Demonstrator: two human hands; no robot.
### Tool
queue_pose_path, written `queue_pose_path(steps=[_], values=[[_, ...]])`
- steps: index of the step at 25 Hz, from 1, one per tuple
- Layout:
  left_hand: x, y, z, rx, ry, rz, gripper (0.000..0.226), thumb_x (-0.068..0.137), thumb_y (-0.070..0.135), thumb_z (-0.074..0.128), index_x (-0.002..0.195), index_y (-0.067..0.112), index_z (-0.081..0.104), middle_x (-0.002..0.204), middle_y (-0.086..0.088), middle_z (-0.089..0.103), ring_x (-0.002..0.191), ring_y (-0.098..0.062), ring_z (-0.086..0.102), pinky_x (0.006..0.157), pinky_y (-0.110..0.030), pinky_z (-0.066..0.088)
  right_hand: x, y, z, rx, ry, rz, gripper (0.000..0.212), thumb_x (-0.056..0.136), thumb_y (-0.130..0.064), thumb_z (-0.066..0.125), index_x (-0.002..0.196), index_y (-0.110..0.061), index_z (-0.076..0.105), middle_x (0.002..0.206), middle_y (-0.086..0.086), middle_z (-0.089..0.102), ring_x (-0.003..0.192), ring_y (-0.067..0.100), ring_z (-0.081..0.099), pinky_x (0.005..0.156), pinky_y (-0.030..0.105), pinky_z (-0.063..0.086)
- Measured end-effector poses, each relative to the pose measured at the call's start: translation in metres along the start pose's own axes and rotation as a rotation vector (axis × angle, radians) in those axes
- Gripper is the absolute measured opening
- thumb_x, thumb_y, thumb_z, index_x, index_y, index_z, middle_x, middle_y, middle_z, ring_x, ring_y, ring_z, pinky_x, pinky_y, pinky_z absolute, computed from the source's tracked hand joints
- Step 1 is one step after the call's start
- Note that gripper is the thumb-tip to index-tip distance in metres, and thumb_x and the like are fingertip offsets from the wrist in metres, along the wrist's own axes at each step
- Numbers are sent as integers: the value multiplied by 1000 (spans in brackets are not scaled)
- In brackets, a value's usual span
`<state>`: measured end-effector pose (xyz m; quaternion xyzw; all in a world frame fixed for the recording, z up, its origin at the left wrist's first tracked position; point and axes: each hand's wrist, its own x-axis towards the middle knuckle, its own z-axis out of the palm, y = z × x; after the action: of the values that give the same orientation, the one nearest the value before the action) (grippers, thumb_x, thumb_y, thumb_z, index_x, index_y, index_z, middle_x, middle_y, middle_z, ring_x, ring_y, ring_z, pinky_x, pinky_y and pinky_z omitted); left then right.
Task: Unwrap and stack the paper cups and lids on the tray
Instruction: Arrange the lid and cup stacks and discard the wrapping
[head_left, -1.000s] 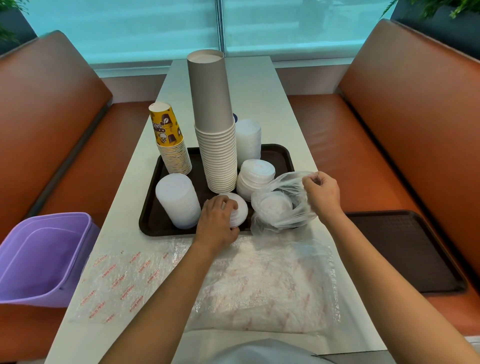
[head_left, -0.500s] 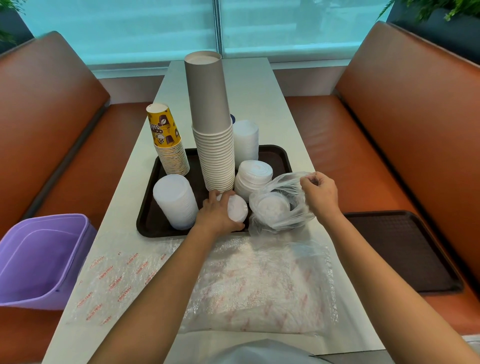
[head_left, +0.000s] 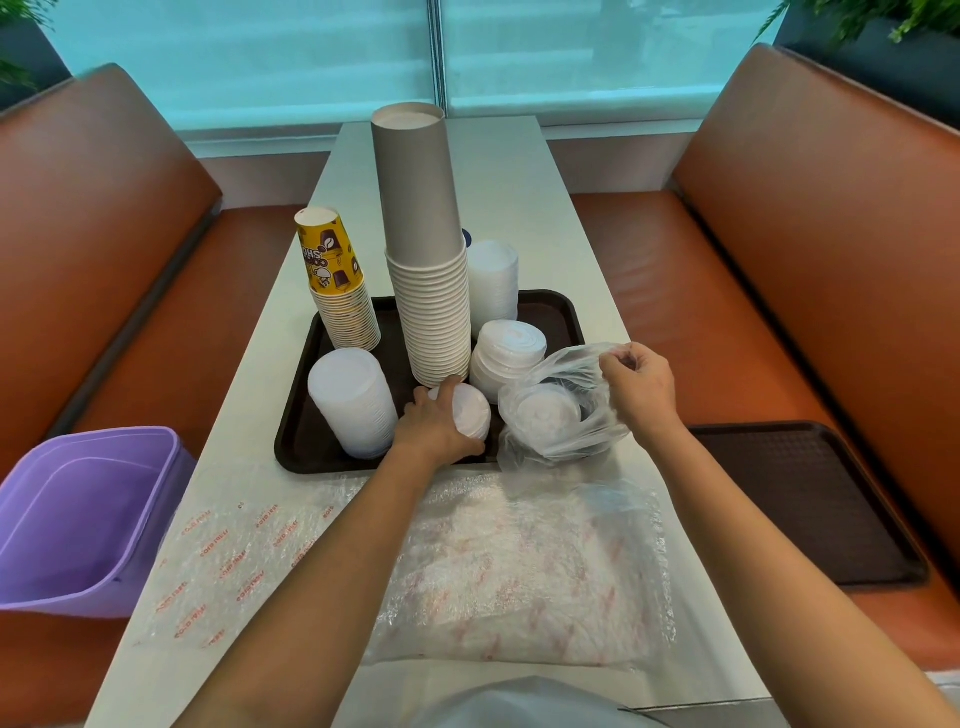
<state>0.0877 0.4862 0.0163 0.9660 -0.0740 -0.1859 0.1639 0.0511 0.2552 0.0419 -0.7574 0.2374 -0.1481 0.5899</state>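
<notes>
A dark tray (head_left: 298, 436) on the white table holds a tall grey cup stack (head_left: 423, 270), a yellow printed cup stack (head_left: 337, 291) and several white lid stacks (head_left: 353, 402). My left hand (head_left: 436, 423) grips a small stack of white lids (head_left: 470, 413) at the tray's front edge. My right hand (head_left: 641, 387) pinches the rim of a clear plastic bag (head_left: 558, 410) that still has lids inside, at the tray's front right corner.
Clear wrappers with red print (head_left: 509, 566) lie flat on the table near me. A purple bin (head_left: 78, 519) sits on the left bench. A second dark tray (head_left: 810, 499) lies on the right bench. Orange seat backs flank the table.
My left hand has drawn the small lid stack out and set it down on the tray by the grey cups. My right hand keeps holding the bag's rim.
</notes>
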Motion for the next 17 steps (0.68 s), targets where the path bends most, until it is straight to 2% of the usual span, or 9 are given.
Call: queue_pose_path(steps=[2, 4, 6, 8, 10, 11, 14, 17], values=[[-6, 3, -5, 41, -37, -17, 111, 68, 53, 75, 149, 34, 0, 148, -14, 15, 133, -36, 27, 104, -44, 35, -1, -2, -1, 9, -7, 11, 25, 80, -12, 53, 59, -19, 43, 60, 0, 41, 60, 19, 35, 53, 29, 29], [-18, 11, -16, 93, 1, -5, 104, 72, 53, 72, 150, 32, 5, 149, -13, 15, 135, -36, 24, 105, -44, 33, -2, -3, -1, 23, -16, 16, 26, 80, -11, 54, 58, -20, 43, 59, -2, 42, 57, 18, 35, 53, 28, 29], [-38, 27, -34, -48, 220, 79, 75, 81, 39, 67, 145, 23, 29, 143, -10, 31, 128, -29, 36, 101, -38, 37, -5, -5, -1, 42, -24, 22, 26, 81, -9, 55, 58, -19, 45, 59, -2, 43, 56, 18, 35, 53, 27, 29], [-57, 55, -49, -351, 442, 242, 38, 86, 16, 59, 124, 14, 56, 122, -3, 52, 106, -16, 53, 89, -26, 43, -9, -10, 0, 62, -34, 27, 26, 82, -7, 55, 60, -18, 47, 60, -2, 45, 57, 17, 37, 54, 27, 30], [-70, 83, -52, -526, 358, 347, 27, 87, 1, 50, 108, 8, 67, 101, -1, 64, 87, -11, 58, 82, -19, 46, -15, -20, 1, 88, -60, 29, 25, 83, -4, 54, 62, -16, 49, 59, -3, 47, 55, 13, 40, 54, 25, 33], [-71, 93, -47, -527, 276, 375, 29, 88, -3, 47, 106, 6, 68, 100, -4, 67, 88, -12, 60, 85, -19, 46, -19, -26, 2, 111, -81, 30, 26, 84, -3, 54, 62, -15, 50, 55, -5, 47, 51, 10, 40, 51, 22, 33], [-56, 107, -30, -409, 145, 377, 33, 93, 0, 43, 116, 8, 65, 117, -7, 65, 109, -19, 58, 95, -23, 41, -30, -48, 0, 191, -171, 53, 27, 85, -2, 54, 62, -17, 54, 52, -7, 49, 42, 9, 39, 43, 18, 26], [-38, 113, -22, -188, 76, 399, 34, 94, 11, 47, 126, 18, 56, 131, -1, 56, 116, -22, 53, 93, -28, 39, -35, -66, -7, 213, -260, 60, 23, 84, -5, 55, 66, -19, 60, 66, 0, 55, 57, 18, 47, 52, 25, 29]])
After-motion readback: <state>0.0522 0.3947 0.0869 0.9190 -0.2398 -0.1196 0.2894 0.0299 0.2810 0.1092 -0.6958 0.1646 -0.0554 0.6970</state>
